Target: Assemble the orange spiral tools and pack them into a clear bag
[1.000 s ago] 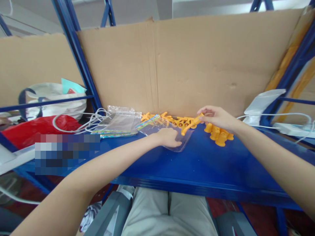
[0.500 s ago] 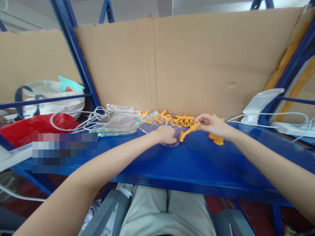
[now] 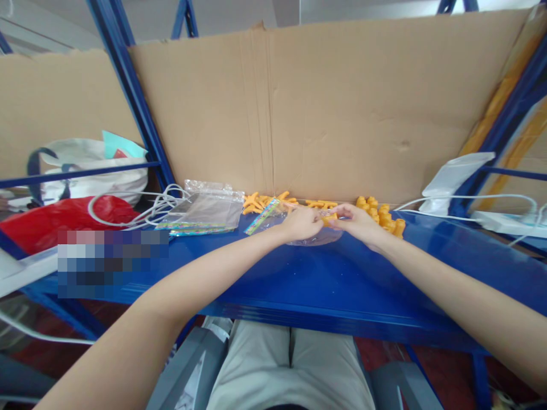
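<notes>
The small plastic pieces (image 3: pixel 378 212) are a bright, solid yellow-orange, and the shelf (image 3: pixel 325 285) is deep, glossy blue. The see-through bag (image 3: pixel 311 239) is colourless apart from its multicoloured patterned strip (image 3: pixel 261 217). The cardboard (image 3: pixel 342 108) is plain tan, the cables (image 3: pixel 170 195) white, the trousers (image 3: pixel 252 364) pale grey-beige, the crumpled bundle (image 3: pixel 55 219) solid red, and the cloth bag (image 3: pixel 109 181) white with navy handles (image 3: pixel 33 165).

The blue table (image 3: pixel 325 290) is backed by a tall cardboard sheet (image 3: pixel 342 108). At the left, a glossy red bundle (image 3: pixel 72 219) is set before a white fabric bag (image 3: pixel 98 182), and looped white cable (image 3: pixel 167 199) is heaped just beside. At the right, a blue post (image 3: pixel 522 94) is partly covered by whitish plastic (image 3: pixel 448 179). Below, grey armrests (image 3: pixel 188 361) are seen.
</notes>
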Motion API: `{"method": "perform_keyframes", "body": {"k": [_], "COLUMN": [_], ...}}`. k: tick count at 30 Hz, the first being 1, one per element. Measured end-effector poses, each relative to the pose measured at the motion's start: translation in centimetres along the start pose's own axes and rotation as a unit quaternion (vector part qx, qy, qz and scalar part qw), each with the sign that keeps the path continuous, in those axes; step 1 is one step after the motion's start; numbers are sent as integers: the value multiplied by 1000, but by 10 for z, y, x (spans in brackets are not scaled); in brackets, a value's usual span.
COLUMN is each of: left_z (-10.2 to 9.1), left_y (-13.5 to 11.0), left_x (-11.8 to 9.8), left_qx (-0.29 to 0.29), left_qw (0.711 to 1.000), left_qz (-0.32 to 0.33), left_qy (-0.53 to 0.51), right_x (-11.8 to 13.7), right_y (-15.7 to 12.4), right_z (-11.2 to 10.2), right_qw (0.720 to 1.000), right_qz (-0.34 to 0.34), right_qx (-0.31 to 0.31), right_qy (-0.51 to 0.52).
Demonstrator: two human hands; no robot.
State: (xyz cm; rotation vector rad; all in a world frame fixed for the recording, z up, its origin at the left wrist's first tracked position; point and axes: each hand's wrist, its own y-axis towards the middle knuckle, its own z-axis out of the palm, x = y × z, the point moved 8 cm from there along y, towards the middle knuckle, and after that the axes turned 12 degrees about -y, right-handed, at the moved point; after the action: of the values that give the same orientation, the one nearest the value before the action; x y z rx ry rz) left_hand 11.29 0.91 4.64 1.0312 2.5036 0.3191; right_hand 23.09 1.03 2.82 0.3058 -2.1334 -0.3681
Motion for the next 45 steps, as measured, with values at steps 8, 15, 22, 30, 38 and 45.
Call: {"method": "perform_keyframes", "body": {"k": [8, 15, 22, 30, 38, 45], "left_z": [-31, -86, -60, -48, -41, -37], "left_y": [-2, -56, -79, -83, -79, -75], "left_x": [27, 138, 164, 162, 162, 155], "left_qx": [-74, -89, 36, 1, -4, 17], "left_qw": [995, 939, 911, 866, 863, 878], "left_qz": [-46, -333, -403, -427, -410, -378], "left_qy": [-57, -2, -75, -261, -297, -293], "right_x": [-5, -14, -14, -10, -6, -1], "right_y": [9, 14, 17, 25, 35, 38], "right_z": [44, 49, 52, 60, 63, 66], "right_qw": [990, 981, 975, 980, 988, 983], "right_qz": [-17, -22, 37, 26, -25, -49], "right_qx": [134, 192, 218, 198, 151, 169], "right_qy": [32, -20, -1, 22, 4, -44]}}
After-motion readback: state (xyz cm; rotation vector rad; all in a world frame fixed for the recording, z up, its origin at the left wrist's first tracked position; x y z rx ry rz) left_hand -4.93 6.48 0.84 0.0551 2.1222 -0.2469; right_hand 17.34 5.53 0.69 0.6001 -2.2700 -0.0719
